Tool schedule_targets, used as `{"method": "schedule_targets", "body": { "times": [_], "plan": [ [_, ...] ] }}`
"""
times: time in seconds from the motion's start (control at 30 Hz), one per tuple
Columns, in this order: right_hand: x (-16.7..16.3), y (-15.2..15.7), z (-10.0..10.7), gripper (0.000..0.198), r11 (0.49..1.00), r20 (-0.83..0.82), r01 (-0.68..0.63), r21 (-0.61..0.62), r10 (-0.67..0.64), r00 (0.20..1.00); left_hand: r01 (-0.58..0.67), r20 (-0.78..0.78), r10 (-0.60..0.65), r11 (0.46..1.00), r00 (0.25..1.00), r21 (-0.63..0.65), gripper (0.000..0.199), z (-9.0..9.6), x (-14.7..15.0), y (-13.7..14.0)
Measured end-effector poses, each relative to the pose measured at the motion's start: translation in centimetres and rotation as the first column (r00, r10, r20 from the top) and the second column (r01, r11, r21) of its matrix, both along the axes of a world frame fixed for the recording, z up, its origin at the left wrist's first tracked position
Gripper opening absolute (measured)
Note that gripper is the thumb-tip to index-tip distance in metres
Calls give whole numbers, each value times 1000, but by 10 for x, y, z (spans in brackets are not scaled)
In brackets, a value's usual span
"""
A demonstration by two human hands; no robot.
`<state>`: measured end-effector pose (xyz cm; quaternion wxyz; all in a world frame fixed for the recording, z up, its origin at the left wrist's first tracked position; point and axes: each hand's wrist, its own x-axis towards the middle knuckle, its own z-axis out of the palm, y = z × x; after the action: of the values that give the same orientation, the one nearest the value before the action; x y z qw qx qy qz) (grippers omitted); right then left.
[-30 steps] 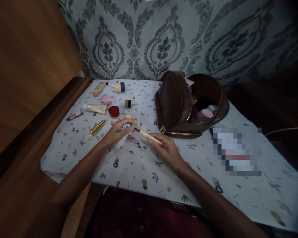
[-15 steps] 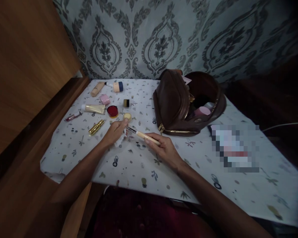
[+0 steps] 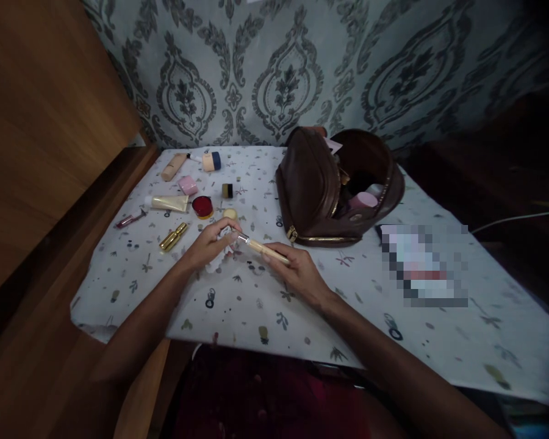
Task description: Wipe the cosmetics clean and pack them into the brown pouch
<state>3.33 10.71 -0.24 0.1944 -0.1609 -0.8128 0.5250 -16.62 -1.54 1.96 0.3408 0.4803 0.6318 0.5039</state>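
My right hand [image 3: 299, 269] is closed around the pale handle of a makeup brush [image 3: 261, 249], which points left toward my other hand. My left hand [image 3: 209, 245] grips a crumpled white tissue [image 3: 216, 261], with its thumb and fingers at the silver end of the brush. The bristles are hidden there. Just beyond the left fingers lies a small cream-yellow round item [image 3: 230, 213]. A red round jar [image 3: 202, 207] and a gold lipstick-like tube [image 3: 173, 237] lie left of it.
A brown leather bag [image 3: 308, 189] stands unzipped at the back, with a pink item [image 3: 364, 200] inside. Toward the left lie a cream squeeze tube [image 3: 169, 202], a pink item [image 3: 188, 185] and a navy-capped jar [image 3: 211, 161]. A wooden panel [image 3: 55, 91] borders the left side.
The left fingers have closed over the brush's tip with the tissue, where the dark end showed before. The whole view has shifted slightly.
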Motion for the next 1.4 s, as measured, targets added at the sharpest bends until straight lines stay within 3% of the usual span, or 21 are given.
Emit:
{"method": "schedule_targets", "body": {
  "times": [0.2, 0.5, 0.97, 1.17, 1.3, 1.4],
  "plan": [
    [1, -2, 3, 34, 998, 9, 3, 62, -4, 1000, -102, -129, 94, 993, 987, -52, 41, -2, 1, 0],
    [0, -3, 6, 34, 997, 12, 2, 71, -2, 1000, -151, -58, 146, 985, 988, -88, 41, -1, 0, 2],
    [2, -1, 7, 40, 999, 24, 16, -43, -15, 1000, 98, 23, -100, 993, 995, 68, 30, 0, -6, -1],
    [2, -1, 7, 40, 998, 17, 0, -57, 1, 1000, 21, 124, -18, 999, 992, -28, 48, -2, 0, 2],
    [2, -1, 4, 38, 997, 18, 4, -78, -3, 1000, -38, 86, 44, 996, 995, -77, 55, -5, 3, 4],
    [2, -2, 5, 36, 996, 14, -4, -94, 6, 1000, -15, 91, 26, 992, 996, -125, 51, -4, 1, 3]
  ]
}}
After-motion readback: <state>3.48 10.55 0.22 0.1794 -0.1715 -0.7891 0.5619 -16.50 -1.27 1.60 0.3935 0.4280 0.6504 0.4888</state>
